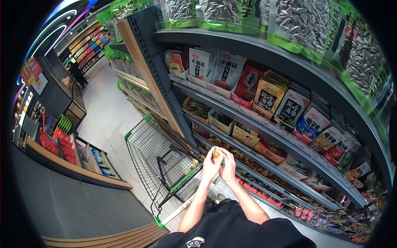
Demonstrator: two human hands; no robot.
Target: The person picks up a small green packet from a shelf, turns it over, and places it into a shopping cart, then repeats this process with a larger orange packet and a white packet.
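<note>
In front of my chest, my left hand (211, 166) and my right hand (227, 166) are close together, fingers curled around a small snack packet (216, 154). Orange shows at its top and a bit of green between the palms; the fingers cover most of it. Just left of my hands stands a wire shopping cart (151, 144) with green corners. A few small yellowish packets (191, 167) lie in the cart near my hands. The cart's handle (182, 210) passes by my left forearm, and neither hand is on it.
On the right rise shelves (264, 120) of boxed snack packets (271, 97), with large sunflower seed bags (304, 29) on top. A wood-edged display counter (82, 163) with red packs (66, 144) borders the left. The tiled aisle (107, 99) runs ahead to a distant person (77, 74).
</note>
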